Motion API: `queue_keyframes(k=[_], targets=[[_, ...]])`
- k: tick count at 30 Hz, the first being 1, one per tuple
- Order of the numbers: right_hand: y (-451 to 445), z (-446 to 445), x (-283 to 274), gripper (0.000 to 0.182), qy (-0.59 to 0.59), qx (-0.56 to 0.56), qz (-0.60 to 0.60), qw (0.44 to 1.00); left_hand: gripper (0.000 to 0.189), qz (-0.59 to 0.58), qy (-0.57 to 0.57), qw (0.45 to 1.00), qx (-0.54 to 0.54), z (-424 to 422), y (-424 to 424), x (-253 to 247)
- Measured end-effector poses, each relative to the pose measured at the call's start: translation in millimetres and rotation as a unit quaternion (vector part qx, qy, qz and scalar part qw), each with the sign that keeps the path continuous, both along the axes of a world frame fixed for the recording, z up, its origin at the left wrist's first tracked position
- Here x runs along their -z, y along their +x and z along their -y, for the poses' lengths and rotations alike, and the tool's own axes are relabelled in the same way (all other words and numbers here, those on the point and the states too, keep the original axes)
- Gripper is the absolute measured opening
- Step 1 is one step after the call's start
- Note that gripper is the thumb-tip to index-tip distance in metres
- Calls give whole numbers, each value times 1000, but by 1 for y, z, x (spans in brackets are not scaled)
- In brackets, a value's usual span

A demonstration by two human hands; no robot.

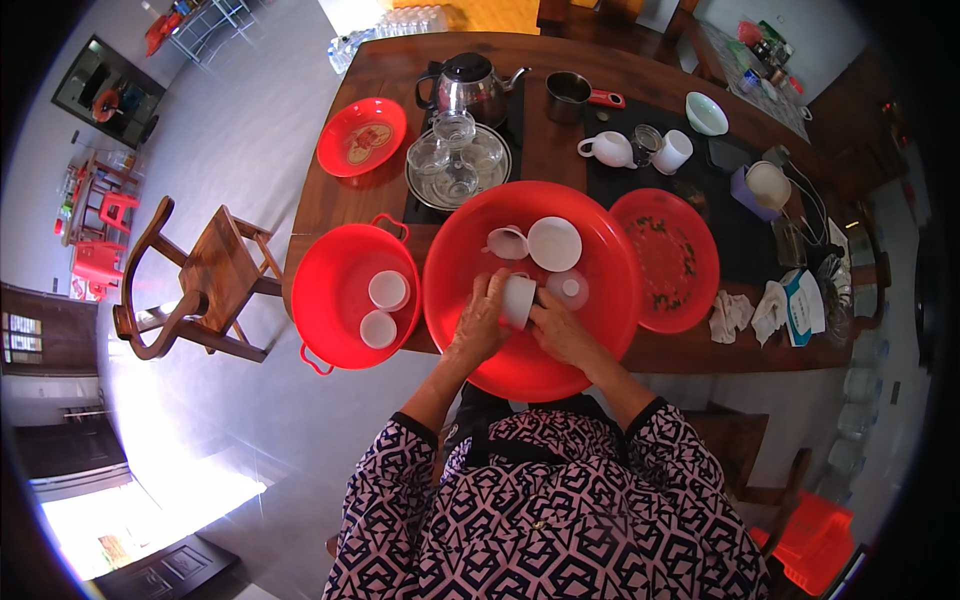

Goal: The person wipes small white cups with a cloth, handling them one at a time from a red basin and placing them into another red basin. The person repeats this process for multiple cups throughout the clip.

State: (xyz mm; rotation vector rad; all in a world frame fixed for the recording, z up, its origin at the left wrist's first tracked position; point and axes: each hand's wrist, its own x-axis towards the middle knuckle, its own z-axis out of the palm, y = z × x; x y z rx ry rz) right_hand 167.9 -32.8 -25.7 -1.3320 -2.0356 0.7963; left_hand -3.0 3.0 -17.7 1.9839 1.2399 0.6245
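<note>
Over the large red plastic basin (465, 232), my left hand (482, 319) grips a white cup (518, 300) from the left. My right hand (559, 326) holds the same cup from the right, fingers at its rim. Behind them in the basin lie a tilted white cup (508, 243) and a white bowl (555, 244). Beside the right fingers rests a white lid with a knob (570, 288). To the left stands a red plastic tub with handles (330, 292), holding two small white cups (388, 290).
Glass cups fill a round metal tray (495, 191), near an electric kettle (471, 86). A red plate (352, 124) lies far left. Right of the basin, a red dish (652, 259) holds dark scraps. A white teapot (611, 150) and tissue pack (802, 304) stand farther right.
</note>
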Motion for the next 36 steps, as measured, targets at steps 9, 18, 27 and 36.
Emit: queue_keyframes(k=[9, 18, 27, 36], targets=[[0, -1, -9, 22, -345, 160, -423, 822, 75, -1, -23, 998, 64, -1, -3, -11], [8, -1, -3, 24, -137, 32, 52, 989, 76, -40, 68, 994, 78, 3, 3, -4], [8, 0, -19, 33, -260, 127, -343, 893, 79, -8, -37, 998, 52, -4, -5, -7], [-4, -11, 3, 26, -464, 53, -348, 813, 79, 21, -90, 993, 79, -8, -9, -13]])
